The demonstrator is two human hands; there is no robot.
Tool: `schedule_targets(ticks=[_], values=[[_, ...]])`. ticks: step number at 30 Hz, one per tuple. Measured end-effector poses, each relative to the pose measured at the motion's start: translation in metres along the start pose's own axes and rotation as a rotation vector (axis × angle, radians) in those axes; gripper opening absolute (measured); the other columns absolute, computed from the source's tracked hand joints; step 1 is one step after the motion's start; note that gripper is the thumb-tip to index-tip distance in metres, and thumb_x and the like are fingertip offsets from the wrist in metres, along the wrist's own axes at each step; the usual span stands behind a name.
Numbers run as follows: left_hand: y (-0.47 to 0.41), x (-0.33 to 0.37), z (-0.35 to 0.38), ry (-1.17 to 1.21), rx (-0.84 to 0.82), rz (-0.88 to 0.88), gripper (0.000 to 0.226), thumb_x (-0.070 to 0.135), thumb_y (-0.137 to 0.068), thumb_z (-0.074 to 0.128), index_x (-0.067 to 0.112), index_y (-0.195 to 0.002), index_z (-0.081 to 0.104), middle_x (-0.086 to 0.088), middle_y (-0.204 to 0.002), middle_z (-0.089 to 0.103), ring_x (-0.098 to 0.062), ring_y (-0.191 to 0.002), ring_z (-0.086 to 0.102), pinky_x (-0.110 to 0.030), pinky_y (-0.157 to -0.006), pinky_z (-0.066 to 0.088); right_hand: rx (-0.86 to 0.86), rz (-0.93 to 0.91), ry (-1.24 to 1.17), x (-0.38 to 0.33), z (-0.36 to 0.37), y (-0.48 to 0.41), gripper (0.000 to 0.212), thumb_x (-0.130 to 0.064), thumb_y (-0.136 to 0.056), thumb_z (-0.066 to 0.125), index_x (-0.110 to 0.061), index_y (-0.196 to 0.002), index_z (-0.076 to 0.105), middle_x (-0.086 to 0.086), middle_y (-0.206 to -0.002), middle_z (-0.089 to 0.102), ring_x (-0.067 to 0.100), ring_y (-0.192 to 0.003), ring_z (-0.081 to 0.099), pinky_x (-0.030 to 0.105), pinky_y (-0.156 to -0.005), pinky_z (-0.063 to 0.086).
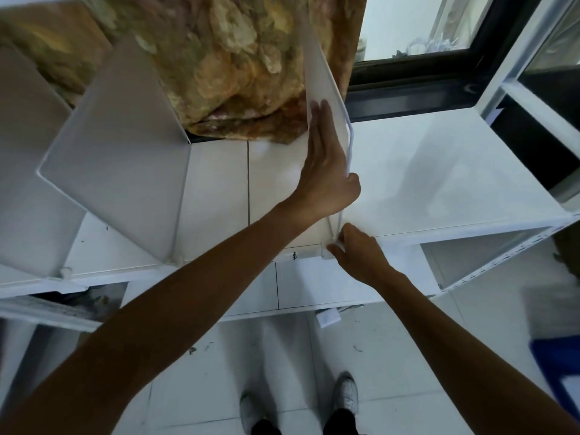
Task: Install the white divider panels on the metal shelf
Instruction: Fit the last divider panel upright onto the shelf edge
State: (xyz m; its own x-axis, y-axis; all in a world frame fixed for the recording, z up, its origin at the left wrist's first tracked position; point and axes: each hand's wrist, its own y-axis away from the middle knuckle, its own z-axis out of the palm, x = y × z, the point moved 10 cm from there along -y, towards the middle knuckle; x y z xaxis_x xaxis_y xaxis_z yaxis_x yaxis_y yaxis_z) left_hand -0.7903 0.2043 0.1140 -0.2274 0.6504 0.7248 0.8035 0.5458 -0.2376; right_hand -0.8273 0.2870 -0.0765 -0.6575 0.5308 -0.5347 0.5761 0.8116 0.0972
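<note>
Leftmost divider panel [28, 171]: I see it cut off by the frame's left edge.
Upright divider panel [326, 98]: its top runs out of frame; my left hand [326, 171] covers part of its face.
Right hand [357, 255]: fingertips pinch at the panel's lower front corner, hiding the joint there; what they grip, I cannot tell.
Blue object [555, 359]: blurred at the right edge, unidentifiable.
Shoes [346, 394]: legs are cropped at the bottom.

Both arms reach forward: the left hand [326, 171] lies flat, fingers pointing to 12 o'clock, while the right hand [354, 252] pinches its fingertips at 10 o'clock.
</note>
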Motion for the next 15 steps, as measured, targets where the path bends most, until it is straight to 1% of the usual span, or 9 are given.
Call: schedule_targets(ticks=[3,5,6,7,8,10,12,14,15], values=[[-0.001,-0.016,0.025,0.084,-0.250,-0.160,0.105,-0.003,-0.085,0.055,0.015,-0.151,-0.025,-0.002,-0.162,-0.023,-0.023,-0.151,-0.006,-0.037,-0.122,0.019,-0.022,0.010,-0.014,0.000,-0.001,0.000,0.029,-0.035,-0.095,0.063,-0.016,-0.088,0.042,-0.001,-0.082,0.049,0.023,-0.072,0.050,0.033,-0.068,0.038],[-0.001,-0.021,0.029,0.116,-0.321,-0.187,0.105,-0.002,-0.087,0.053,0.022,-0.150,-0.027,0.003,-0.163,-0.019,-0.026,-0.151,0.007,-0.037,-0.115,0.033,-0.032,0.021,-0.033,0.000,-0.001,0.000,0.029,-0.034,-0.095,0.063,-0.016,-0.088,0.042,-0.003,-0.080,0.048,0.022,-0.072,0.050,0.033,-0.068,0.039],[-0.001,-0.023,0.028,0.121,-0.334,-0.191,0.105,-0.001,-0.087,0.053,0.024,-0.150,-0.028,0.003,-0.164,-0.013,-0.029,-0.149,0.015,-0.037,-0.111,0.039,-0.036,0.023,-0.043,0.000,0.001,0.000,0.029,-0.034,-0.095,0.063,-0.016,-0.088,0.042,-0.004,-0.078,0.047,0.022,-0.072,0.050,0.033,-0.068,0.039],[-0.001,-0.024,0.027,0.122,-0.338,-0.190,0.105,0.000,-0.088,0.053,0.025,-0.150,-0.028,0.002,-0.165,-0.010,-0.030,-0.148,0.018,-0.038,-0.110,0.040,-0.035,0.027,-0.046,0.000,0.001,0.000,0.029,-0.034,-0.095,0.063,-0.016,-0.087,0.041,-0.005,-0.077,0.046,0.022,-0.072,0.050,0.033,-0.067,0.039],[-0.001,-0.024,0.027,0.124,-0.340,-0.185,0.105,0.001,-0.088,0.053,0.024,-0.150,-0.028,0.002,-0.165,-0.010,-0.030,-0.149,0.017,-0.041,-0.112,0.038,-0.030,0.026,-0.046,0.001,0.001,0.000,0.029,-0.034,-0.095,0.063,-0.016,-0.087,0.041,-0.005,-0.077,0.045,0.023,-0.072,0.049,0.033,-0.067,0.038],[0.000,-0.024,0.025,0.121,-0.334,-0.187,0.104,0.000,-0.088,0.053,0.021,-0.150,-0.028,0.001,-0.163,-0.019,-0.026,-0.151,0.006,-0.043,-0.117,0.031,-0.032,0.019,-0.029,0.000,0.001,-0.001,0.030,-0.033,-0.095,0.063,-0.016,-0.087,0.040,-0.004,-0.078,0.045,0.023,-0.072,0.049,0.033,-0.068,0.036],[0.001,-0.020,0.025,0.096,-0.321,-0.196,0.102,0.000,-0.089,0.052,0.018,-0.150,-0.028,-0.001,-0.162,-0.025,-0.023,-0.152,-0.004,-0.035,-0.119,0.023,-0.024,0.019,-0.014,-0.001,0.000,-0.001,0.030,-0.033,-0.095,0.063,-0.015,-0.087,0.040,-0.002,-0.081,0.047,0.025,-0.073,0.049,0.033,-0.068,0.036],[0.002,-0.017,0.025,0.078,-0.311,-0.195,0.101,0.000,-0.090,0.051,0.017,-0.150,-0.028,-0.003,-0.160,-0.029,-0.023,-0.151,-0.009,-0.023,-0.109,0.022,-0.019,0.034,-0.018,-0.002,-0.001,-0.001,0.030,-0.033,-0.094,0.063,-0.014,-0.086,0.041,0.000,-0.081,0.052,0.026,-0.073,0.052,0.033,-0.067,0.036],[0.002,-0.016,0.024,0.081,-0.304,-0.193,0.101,-0.001,-0.090,0.051,0.017,-0.150,-0.029,-0.003,-0.160,-0.029,-0.022,-0.151,-0.010,-0.021,-0.103,0.023,-0.026,0.043,-0.031,-0.003,0.000,-0.001,0.030,-0.033,-0.094,0.064,-0.014,-0.085,0.042,0.002,-0.081,0.056,0.026,-0.074,0.056,0.034,-0.067,0.039]])
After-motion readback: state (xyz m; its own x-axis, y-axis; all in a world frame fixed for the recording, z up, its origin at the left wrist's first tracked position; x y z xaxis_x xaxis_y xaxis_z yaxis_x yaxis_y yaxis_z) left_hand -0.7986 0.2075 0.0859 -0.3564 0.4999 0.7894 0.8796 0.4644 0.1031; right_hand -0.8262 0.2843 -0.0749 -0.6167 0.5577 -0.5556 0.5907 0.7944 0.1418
